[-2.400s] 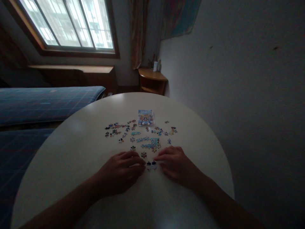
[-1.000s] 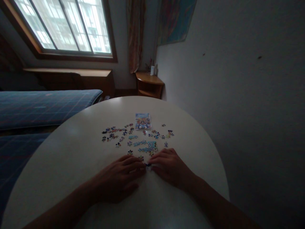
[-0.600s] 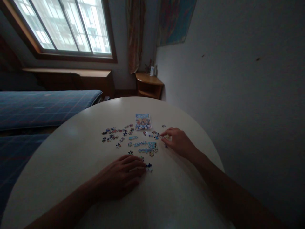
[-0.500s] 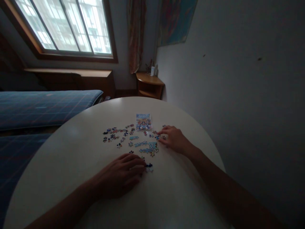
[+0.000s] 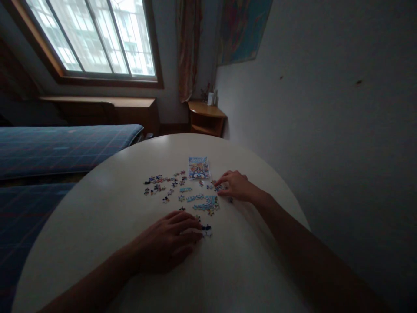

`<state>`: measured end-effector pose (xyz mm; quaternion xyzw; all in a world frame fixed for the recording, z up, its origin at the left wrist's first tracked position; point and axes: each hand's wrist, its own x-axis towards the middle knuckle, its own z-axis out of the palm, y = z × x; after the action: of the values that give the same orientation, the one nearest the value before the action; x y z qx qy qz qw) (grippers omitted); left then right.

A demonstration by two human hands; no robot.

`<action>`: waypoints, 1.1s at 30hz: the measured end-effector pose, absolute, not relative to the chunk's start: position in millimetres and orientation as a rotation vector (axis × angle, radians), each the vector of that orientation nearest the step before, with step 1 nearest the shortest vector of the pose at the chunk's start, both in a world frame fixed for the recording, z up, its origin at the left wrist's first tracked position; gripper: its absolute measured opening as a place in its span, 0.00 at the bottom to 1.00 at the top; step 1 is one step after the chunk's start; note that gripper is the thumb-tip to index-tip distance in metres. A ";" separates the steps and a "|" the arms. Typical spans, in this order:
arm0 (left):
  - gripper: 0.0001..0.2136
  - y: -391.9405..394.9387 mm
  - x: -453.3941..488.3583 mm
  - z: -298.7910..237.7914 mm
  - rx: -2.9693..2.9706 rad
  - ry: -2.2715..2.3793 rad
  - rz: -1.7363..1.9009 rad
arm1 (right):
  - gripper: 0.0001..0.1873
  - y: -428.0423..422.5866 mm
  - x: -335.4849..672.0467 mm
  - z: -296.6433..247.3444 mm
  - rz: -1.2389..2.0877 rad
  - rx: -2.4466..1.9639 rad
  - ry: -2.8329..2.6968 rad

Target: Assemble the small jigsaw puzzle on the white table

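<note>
My left hand (image 5: 171, 239) lies palm down on the table, fingers stretched out. Its fingertips touch or lie right beside a dark-and-white puzzle piece cluster (image 5: 206, 230). Farther right, my right hand (image 5: 239, 186) reaches in from the side, thumb and forefinger apart over loose puzzle pieces (image 5: 219, 188). Whether a fingertip presses on one of them I cannot tell. Between the hands sits a partly joined light-blue puzzle section (image 5: 208, 203). A printed picture sheet (image 5: 198, 168) lies just beyond it. Some pieces under both hands are hidden.
Many loose puzzle pieces (image 5: 158, 179) are scattered left of the picture sheet. They lie on a round white table (image 5: 97, 217). A bed with a blue plaid mattress (image 5: 65, 148) stands to the left, a wooden corner shelf (image 5: 206, 108) behind, and a wall (image 5: 342, 152) to the right.
The view has shifted slightly. My right hand's fingers have moved a little among the pieces; a piece now shows below its palm, and one above its knuckles is hidden. My left hand stays put.
</note>
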<state>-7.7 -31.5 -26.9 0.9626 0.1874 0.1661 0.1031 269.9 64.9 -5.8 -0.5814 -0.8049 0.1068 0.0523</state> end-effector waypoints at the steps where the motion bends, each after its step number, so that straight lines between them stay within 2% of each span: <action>1: 0.14 -31.7 -7.6 -26.8 2.836 0.546 0.488 | 0.16 66.5 268.8 -3.8 0.337 -1.774 -2.461; 16: 0.15 -33.0 -10.1 -24.6 2.811 0.534 0.460 | 0.12 77.9 264.7 6.3 0.461 -1.744 -2.561; 33: 0.14 -31.3 -7.9 -26.8 2.793 0.561 0.506 | 0.06 44.5 273.8 -11.2 0.558 -1.495 -2.247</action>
<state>-7.9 -31.3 -26.8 0.9579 0.1924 0.1735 0.1239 273.8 44.5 -11.2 -0.5325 -0.8002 0.1986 0.1917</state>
